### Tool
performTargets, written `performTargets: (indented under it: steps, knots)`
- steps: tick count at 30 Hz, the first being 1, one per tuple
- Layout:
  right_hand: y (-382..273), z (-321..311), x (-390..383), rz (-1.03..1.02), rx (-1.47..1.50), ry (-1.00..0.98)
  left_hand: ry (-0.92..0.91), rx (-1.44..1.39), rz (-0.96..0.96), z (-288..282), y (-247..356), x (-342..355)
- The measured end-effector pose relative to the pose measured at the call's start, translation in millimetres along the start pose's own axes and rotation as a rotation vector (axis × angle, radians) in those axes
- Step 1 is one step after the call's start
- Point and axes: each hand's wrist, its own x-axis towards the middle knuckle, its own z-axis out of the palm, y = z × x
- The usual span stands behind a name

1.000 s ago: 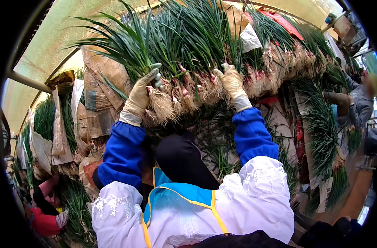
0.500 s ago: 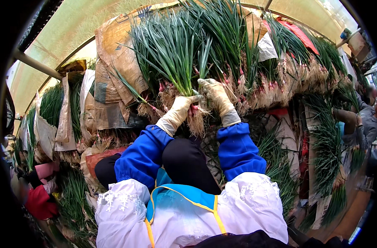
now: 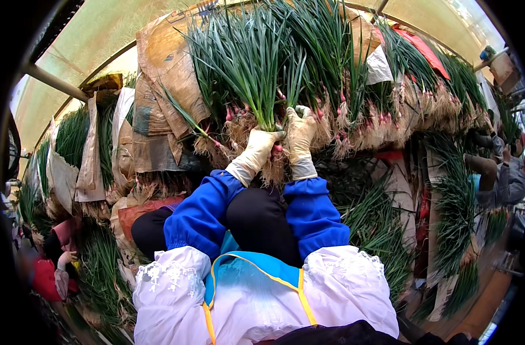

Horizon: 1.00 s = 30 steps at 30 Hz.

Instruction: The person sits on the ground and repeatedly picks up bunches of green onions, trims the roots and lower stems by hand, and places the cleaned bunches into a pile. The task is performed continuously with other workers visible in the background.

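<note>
My left hand point(image 3: 258, 150), in a pale work glove, is closed around a bunch of green onions point(image 3: 263, 109) just above the pink bulbs. Their long leaves fan upward and the tangled roots point(image 3: 274, 172) hang below the fist. Close beside it, my right hand point(image 3: 301, 135), gloved too, has its fingers curled together at the foot of some green onion leaves point(image 3: 293, 75); the bulb end is hidden by the glove. Behind both hands lies a long heap of green onions point(image 3: 317, 49), roots toward me.
Tan woven sacks point(image 3: 167, 75) cover the heap's left part. A red cloth point(image 3: 422, 49) lies on it at right. More onions point(image 3: 377, 230) lie right of my knees. People work at the left point(image 3: 50, 270) and right point(image 3: 504, 178) edges.
My right hand has drawn in nearer the left, its forearm now more upright. The left hand keeps its grip on the bunch. At far left, a person's hand has come into view.
</note>
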Motion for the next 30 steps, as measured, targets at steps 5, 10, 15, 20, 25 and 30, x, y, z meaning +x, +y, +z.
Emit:
performTargets:
  steps: [5, 10, 15, 20, 25, 30]
  knots:
    - [-2, -20, -20, 0.372, 0.794, -0.153, -0.073, 0.041, -0.019, -8, 9, -3]
    - [-25, -88, -1, 0.264, 0.702, -0.261, -0.272, -0.131, 0.019, -21, 13, -4]
    - [11, -25, 25, 0.4, 0.423, -0.653, -0.344, -0.245, -0.133, -10, 18, -14]
    - [1, -9, 6, -0.584, -0.491, -0.126, -0.335, -0.315, -0.124, -18, 18, 1]
    - [29, -57, 13, -0.206, -0.833, -0.208, -0.707, -0.681, -0.148, -25, 82, -64]
    - [56, -172, -29, -0.013, -1.277, -1.301, -1.04, -0.811, 0.35, -68, 156, -104]
